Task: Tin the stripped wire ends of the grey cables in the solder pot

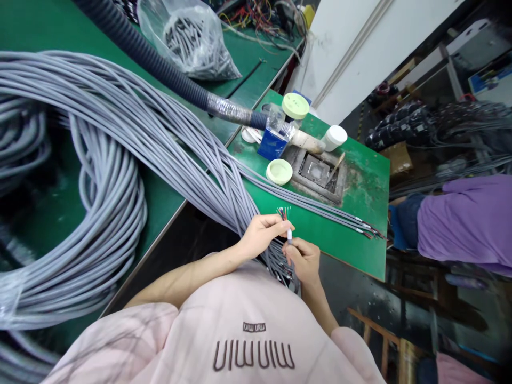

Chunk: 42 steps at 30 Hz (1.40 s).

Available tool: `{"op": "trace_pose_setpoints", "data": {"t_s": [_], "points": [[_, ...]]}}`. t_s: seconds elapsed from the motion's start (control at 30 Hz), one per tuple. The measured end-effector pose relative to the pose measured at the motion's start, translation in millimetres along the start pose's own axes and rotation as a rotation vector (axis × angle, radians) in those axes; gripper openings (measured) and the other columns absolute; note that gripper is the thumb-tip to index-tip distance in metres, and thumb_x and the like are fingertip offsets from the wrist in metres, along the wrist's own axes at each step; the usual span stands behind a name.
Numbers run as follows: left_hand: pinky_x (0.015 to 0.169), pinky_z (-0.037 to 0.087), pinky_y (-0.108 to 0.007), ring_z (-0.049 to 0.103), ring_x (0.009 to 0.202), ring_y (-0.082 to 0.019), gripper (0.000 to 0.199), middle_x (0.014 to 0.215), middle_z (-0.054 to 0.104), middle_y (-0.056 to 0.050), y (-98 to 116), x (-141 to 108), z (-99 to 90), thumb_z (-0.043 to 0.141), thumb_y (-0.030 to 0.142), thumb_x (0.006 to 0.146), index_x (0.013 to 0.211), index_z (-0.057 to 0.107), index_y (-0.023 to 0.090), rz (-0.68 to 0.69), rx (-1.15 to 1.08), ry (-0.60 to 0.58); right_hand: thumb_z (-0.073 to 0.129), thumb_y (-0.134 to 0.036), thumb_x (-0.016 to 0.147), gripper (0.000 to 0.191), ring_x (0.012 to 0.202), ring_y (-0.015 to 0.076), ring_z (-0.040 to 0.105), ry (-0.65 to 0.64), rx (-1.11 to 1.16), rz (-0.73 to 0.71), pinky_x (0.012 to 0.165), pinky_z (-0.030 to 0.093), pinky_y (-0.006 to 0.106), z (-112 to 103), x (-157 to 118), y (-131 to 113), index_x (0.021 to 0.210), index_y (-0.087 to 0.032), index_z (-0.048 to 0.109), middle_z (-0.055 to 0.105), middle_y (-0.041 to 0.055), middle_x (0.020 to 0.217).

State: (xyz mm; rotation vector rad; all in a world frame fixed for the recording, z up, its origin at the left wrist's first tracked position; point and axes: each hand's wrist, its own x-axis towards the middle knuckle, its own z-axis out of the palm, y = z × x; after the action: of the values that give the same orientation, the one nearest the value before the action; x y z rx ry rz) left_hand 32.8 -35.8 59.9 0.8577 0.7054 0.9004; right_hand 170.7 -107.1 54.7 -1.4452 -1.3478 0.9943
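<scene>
My left hand (pixel 264 232) pinches the thin coloured wires (pixel 284 214) that fan out from a grey cable's stripped end. Just below, my right hand (pixel 304 259) is closed round the grey cable (pixel 290 241), near a short white band where the bare wires begin. The cable end points away from me, over the near edge of the green table. Under my hands, a bunch of other grey cable ends (pixel 276 261) hangs down in front of my body. Several grey cables (pixel 320 207) lie across the table, their stripped ends near its right side.
A soldering pot (pixel 316 170) is set into the green table (pixel 256 205), with a stick in it. Round it stand a pale green dish (pixel 279 172), a white jar (pixel 335 137) and a black hose (pixel 160 64). Large grey cable coils (pixel 116 197) fill the left. A person in purple (pixel 464 224) is at right.
</scene>
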Motion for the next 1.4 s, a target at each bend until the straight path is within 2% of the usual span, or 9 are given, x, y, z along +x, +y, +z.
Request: {"op": "trace_pose_setpoints", "data": {"t_s": [0.27,0.43,0.67,0.9,1.03,1.2,1.4], "points": [[0.067,0.047,-0.023,0.058,0.065,-0.011,0.036,0.065,0.067,-0.003,-2,-1,0.1,0.073,0.047,0.071,0.058,0.068,0.014,-0.017,-0.037,0.013,0.058,-0.036,0.082,0.029,0.039,0.0085,0.039,-0.025,0.058,0.031,0.043,0.029,0.024,0,2,-1,0.058,-0.019,0.060,0.047,-0.0048,0.042],[0.063,0.045,-0.023,0.055,0.057,-0.010,0.038,0.058,0.064,-0.002,0,0,1.7,0.075,0.048,0.068,0.055,0.065,0.014,-0.031,-0.057,0.026,0.058,-0.048,0.082,0.037,0.036,0.0085,0.037,-0.093,0.213,0.115,0.041,0.028,0.024,2,1,-1,0.061,-0.018,0.063,0.048,-0.0034,0.041],[0.061,0.045,-0.023,0.055,0.057,-0.010,0.038,0.056,0.062,-0.001,0,1,2.4,0.075,0.048,0.067,0.054,0.064,0.014,-0.036,-0.059,0.048,0.062,-0.055,0.079,0.042,0.032,0.0088,0.035,-0.170,0.420,0.172,0.040,0.027,0.025,2,3,10,0.060,-0.017,0.064,0.044,-0.0041,0.035],[0.060,0.046,-0.024,0.055,0.057,-0.011,0.041,0.056,0.062,-0.001,3,1,3.7,0.076,0.052,0.063,0.053,0.062,0.015,-0.037,-0.033,0.076,0.060,-0.058,0.079,0.044,0.032,0.0087,0.033,-0.173,0.477,0.208,0.037,0.021,0.024,3,1,20,0.061,-0.018,0.063,0.042,-0.0038,0.036],[0.060,0.046,-0.022,0.055,0.057,-0.010,0.041,0.056,0.061,-0.001,4,1,5.0,0.075,0.051,0.065,0.054,0.060,0.014,-0.033,-0.035,0.085,0.061,-0.060,0.077,0.045,0.031,0.0087,0.033,-0.151,0.516,0.222,0.037,0.025,0.024,5,1,23,0.060,-0.018,0.062,0.041,-0.0045,0.034],[0.057,0.046,-0.019,0.054,0.054,-0.006,0.037,0.059,0.059,0.004,3,2,7.1,0.079,0.044,0.062,0.062,0.057,0.015,-0.020,-0.173,0.140,0.064,-0.058,0.076,0.043,0.031,0.0088,0.033,-0.125,0.552,0.225,0.037,0.027,0.024,8,2,22,0.060,-0.019,0.061,0.040,-0.0051,0.033],[0.056,0.047,-0.018,0.056,0.053,-0.005,0.038,0.060,0.060,0.005,3,1,8.9,0.082,0.042,0.060,0.064,0.055,0.015,-0.035,-0.251,0.169,0.064,-0.054,0.078,0.039,0.029,0.0083,0.032,-0.147,0.632,0.187,0.044,0.039,0.028,11,2,21,0.060,-0.019,0.063,0.040,-0.0063,0.031]]}}
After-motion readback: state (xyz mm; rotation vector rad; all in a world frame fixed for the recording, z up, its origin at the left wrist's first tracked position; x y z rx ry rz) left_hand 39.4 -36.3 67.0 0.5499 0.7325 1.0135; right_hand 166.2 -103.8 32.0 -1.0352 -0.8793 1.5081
